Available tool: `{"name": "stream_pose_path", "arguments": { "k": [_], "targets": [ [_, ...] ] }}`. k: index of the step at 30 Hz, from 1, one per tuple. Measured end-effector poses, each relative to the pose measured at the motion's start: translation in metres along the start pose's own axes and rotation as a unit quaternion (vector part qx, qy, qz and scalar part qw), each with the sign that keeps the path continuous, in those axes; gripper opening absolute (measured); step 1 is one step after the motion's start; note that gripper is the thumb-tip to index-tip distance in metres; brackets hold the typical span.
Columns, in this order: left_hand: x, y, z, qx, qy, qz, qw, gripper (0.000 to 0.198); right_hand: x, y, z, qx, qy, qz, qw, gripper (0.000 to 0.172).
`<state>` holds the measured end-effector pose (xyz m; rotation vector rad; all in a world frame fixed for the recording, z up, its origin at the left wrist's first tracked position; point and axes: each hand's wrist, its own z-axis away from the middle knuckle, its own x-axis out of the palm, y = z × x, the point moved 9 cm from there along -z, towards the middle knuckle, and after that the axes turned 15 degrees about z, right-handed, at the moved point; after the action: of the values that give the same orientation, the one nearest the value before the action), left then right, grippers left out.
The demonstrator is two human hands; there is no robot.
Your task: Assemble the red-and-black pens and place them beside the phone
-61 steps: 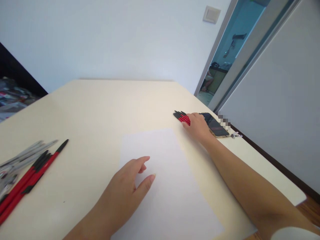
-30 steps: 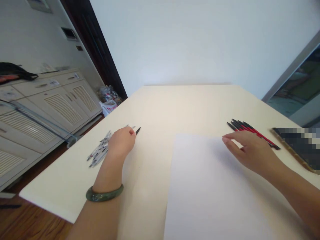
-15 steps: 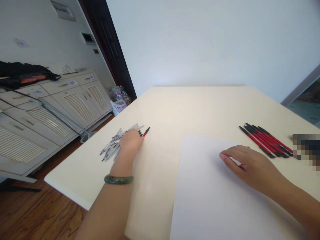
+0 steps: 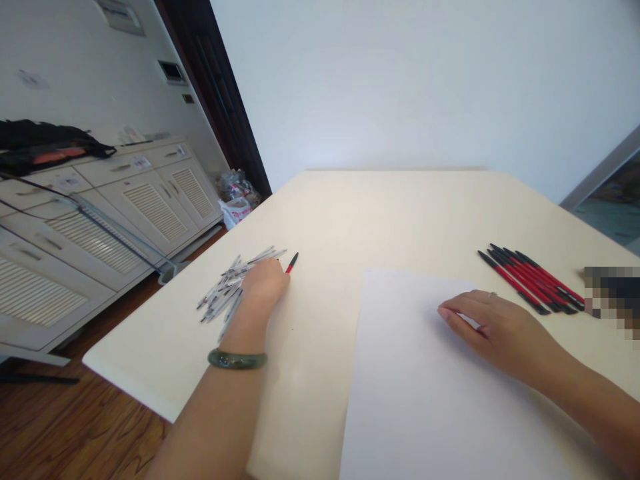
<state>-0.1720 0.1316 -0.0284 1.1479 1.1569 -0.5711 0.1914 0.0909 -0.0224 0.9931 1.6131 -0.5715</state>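
Note:
My left hand [image 4: 265, 283], with a green bangle [image 4: 237, 359] at its wrist, lies closed over the right side of a pile of thin pen refills [image 4: 217, 293]. Its fingertips are hidden behind the back of the hand, so I cannot make out what they hold. A red pen with a black end [image 4: 293, 262] sticks out just beyond the knuckles. Over a white sheet of paper [image 4: 400, 373], my right hand [image 4: 493, 333] is held with thumb and forefinger closed to a pinch, nothing visible between them. A ring is on one finger.
Several red and black pens [image 4: 533, 280] lie side by side beyond my right hand. A blurred-out object [image 4: 613, 300] sits at the right edge. The cream table [image 4: 400, 213] meets a wall at the back. Louvred cabinets [image 4: 150, 207] and plastic bags [image 4: 236, 200] stand to the left.
The view has shifted very slightly. Black pen ends that showed beside my left fingers are now mostly hidden behind the hand. My right hand stays in place.

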Motion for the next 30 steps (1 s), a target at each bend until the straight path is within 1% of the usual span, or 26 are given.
{"name": "stream_pose_path", "arguments": {
  "k": [2, 4, 6, 9, 10, 11, 12, 13, 14, 15, 16, 19, 20, 22, 23, 24, 26, 28, 30],
  "targets": [
    [-0.005, 0.004, 0.004, -0.006, 0.012, 0.028, 1.0, 0.021, -0.001, 0.002, -0.001, 0.01, 0.001, -0.01, 1.0, 0.026],
    [-0.008, 0.019, 0.013, 0.008, 0.013, 0.071, 0.997, 0.022, -0.004, 0.005, -0.003, 0.028, -0.005, -0.042, 0.999, 0.026],
    [-0.002, 0.047, 0.029, 0.05, -0.015, 0.134, 0.99, 0.028, -0.01, 0.008, -0.005, 0.066, -0.017, -0.108, 0.992, 0.026],
    [0.018, 0.1, 0.067, 0.124, -0.099, 0.238, 0.958, 0.036, -0.017, 0.009, -0.006, 0.135, -0.041, -0.245, 0.959, 0.029],
    [0.026, 0.116, 0.082, 0.142, -0.14, 0.283, 0.938, 0.037, -0.017, 0.006, -0.006, 0.147, -0.053, -0.286, 0.946, 0.031],
    [0.038, 0.131, 0.098, 0.139, -0.216, 0.401, 0.879, 0.035, -0.017, 0.001, -0.005, 0.152, -0.069, -0.33, 0.929, 0.033],
    [0.047, 0.143, 0.113, 0.121, -0.278, 0.493, 0.815, 0.031, -0.015, -0.006, -0.004, 0.154, -0.089, -0.375, 0.91, 0.034],
    [0.055, 0.151, 0.125, 0.098, -0.323, 0.548, 0.765, 0.028, -0.011, -0.015, -0.003, 0.149, -0.117, -0.414, 0.891, 0.033],
    [0.062, 0.156, 0.136, 0.078, -0.354, 0.575, 0.733, 0.025, -0.008, -0.025, -0.002, 0.14, -0.143, -0.446, 0.872, 0.033],
    [0.068, 0.158, 0.143, 0.061, -0.373, 0.587, 0.715, 0.023, -0.004, -0.034, 0.0, 0.13, -0.168, -0.474, 0.854, 0.034],
    [0.072, 0.159, 0.148, 0.053, -0.381, 0.593, 0.707, 0.022, 0.0, -0.044, 0.002, 0.121, -0.193, -0.498, 0.836, 0.033],
    [0.081, 0.159, 0.155, 0.046, -0.389, 0.593, 0.703, 0.021, 0.007, -0.069, 0.007, 0.083, -0.248, -0.569, 0.78, 0.03],
    [0.083, 0.159, 0.156, 0.044, -0.387, 0.596, 0.702, 0.021, 0.008, -0.073, 0.007, 0.074, -0.256, -0.587, 0.765, 0.029],
    [0.082, 0.158, 0.154, 0.036, -0.373, 0.618, 0.692, 0.019, 0.008, -0.077, 0.009, 0.066, -0.268, -0.607, 0.745, 0.028],
    [0.08, 0.157, 0.151, 0.029, -0.361, 0.64, 0.677, 0.019, 0.008, -0.078, 0.01, 0.063, -0.279, -0.612, 0.738, 0.029],
    [0.077, 0.156, 0.148, 0.02, -0.349, 0.669, 0.656, 0.021, 0.008, -0.08, 0.012, 0.056, -0.295, -0.615, 0.729, 0.029],
    [0.071, 0.155, 0.143, 0.004, -0.331, 0.725, 0.604, 0.025, 0.007, -0.084, 0.016, 0.032, -0.328, -0.63, 0.703, 0.03],
    [0.067, 0.155, 0.139, -0.005, -0.333, 0.757, 0.562, 0.023, 0.004, -0.088, 0.018, 0.012, -0.343, -0.651, 0.677, 0.03],
    [0.066, 0.155, 0.138, -0.004, -0.344, 0.767, 0.542, 0.021, 0.003, -0.09, 0.019, 0.008, -0.344, -0.666, 0.661, 0.028]
  ]
}}
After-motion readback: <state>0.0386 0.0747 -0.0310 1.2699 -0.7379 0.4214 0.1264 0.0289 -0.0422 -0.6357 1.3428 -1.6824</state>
